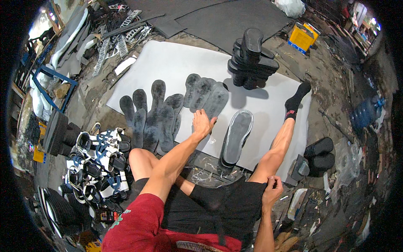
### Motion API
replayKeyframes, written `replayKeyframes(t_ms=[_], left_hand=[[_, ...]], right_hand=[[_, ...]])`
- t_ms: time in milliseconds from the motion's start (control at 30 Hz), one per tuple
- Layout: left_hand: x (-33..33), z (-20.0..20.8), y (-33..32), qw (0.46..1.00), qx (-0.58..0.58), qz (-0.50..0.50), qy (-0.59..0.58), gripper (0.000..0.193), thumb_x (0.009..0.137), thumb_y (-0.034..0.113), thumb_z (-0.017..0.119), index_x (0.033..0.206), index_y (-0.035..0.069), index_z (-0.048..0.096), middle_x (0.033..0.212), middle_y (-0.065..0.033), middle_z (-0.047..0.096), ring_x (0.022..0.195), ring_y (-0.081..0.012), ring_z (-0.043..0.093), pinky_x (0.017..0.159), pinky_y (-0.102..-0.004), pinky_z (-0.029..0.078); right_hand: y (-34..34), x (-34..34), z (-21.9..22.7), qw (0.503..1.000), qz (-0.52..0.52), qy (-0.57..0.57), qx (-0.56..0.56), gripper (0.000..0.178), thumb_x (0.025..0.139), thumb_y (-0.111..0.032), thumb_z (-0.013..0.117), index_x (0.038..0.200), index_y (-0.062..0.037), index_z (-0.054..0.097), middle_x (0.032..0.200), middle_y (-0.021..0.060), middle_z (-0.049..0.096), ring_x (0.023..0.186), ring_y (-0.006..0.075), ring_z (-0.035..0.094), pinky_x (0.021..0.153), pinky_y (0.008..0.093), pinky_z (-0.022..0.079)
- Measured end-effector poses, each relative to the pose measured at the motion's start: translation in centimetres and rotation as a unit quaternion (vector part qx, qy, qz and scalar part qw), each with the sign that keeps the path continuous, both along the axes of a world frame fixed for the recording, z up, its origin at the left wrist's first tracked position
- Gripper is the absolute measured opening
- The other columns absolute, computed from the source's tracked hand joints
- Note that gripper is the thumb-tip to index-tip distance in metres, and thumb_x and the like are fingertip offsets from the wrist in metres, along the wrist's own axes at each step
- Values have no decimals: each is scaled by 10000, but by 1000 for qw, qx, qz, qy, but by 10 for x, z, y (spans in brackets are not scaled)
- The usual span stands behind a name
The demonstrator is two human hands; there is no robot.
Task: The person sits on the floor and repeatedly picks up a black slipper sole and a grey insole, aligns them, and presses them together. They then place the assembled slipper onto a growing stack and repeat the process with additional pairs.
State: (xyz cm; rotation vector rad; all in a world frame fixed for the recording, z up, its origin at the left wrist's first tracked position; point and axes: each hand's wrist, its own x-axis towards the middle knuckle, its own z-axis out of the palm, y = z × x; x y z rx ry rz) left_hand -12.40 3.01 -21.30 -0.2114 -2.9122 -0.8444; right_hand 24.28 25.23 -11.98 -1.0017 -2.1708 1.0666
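My left hand [203, 123] reaches forward with its fingers laid out flat, touching the near end of a grey insole [217, 98] in a small overlapping row. More dark grey insoles [152, 126] lie fanned out to the left on a white sheet [168, 54]. My right hand [272, 192] rests beside my right knee, its fingers curled in. Whatever it might hold is hidden. Between my legs stands a thick black shoe sole [238, 138] with a pale rim line, its toe pointing away from me. A tall stack of black soles [253, 63] rises at the sheet's far right.
White sandal uppers with blue straps [100, 164] are heaped at my left. To the right lie a pair of black soles [320, 154] and a grey block [298, 168]. Farther off are a yellow box [301, 38], a blue plastic bottle [366, 112] and dark sheet material [226, 21].
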Motion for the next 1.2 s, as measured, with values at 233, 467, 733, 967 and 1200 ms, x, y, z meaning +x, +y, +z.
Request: replayKeyframes(t_ms=[233,467,733,967,1200], left_hand=[[-28,-9,-5,964,243,108,-23,345,829,157,784,1124,-4,703,1056,-231,699,1097,-412,653,1021,-488,509],[73,214,-36,899,382,-126,174,292,773,-18,746,1055,48,780,1036,-85,737,1007,-224,658,886,-334,538],[185,274,-41,832,423,-313,-175,270,950,81,834,1196,-14,779,1058,-45,758,938,-97,652,855,-295,540],[213,119,12,959,257,-70,-97,963,807,372,944,1536,-28,458,1310,-208,555,1220,-347,548,1071,-469,465],[206,75,35,987,153,-19,-46,984,723,262,939,1521,-36,448,1309,-233,526,1251,-419,493,1090,-515,418]], right_hand=[[-13,-6,4,999,27,16,-11,218,1035,-188,659,954,11,694,809,56,669,768,159,569,719,355,479],[-23,-22,49,988,148,22,24,380,999,-324,745,1212,-40,608,1177,122,676,993,203,628,898,383,533],[-86,1,6,594,273,149,-742,1097,755,-780,769,1490,-20,476,1411,187,537,1179,331,597,1018,476,486],[-138,24,63,410,126,336,-839,803,1041,-679,545,1522,-41,470,1341,221,556,981,292,484,839,442,445],[-103,15,81,490,168,353,-779,863,1046,-603,593,1606,14,368,1468,284,533,1232,429,568,991,585,517]])
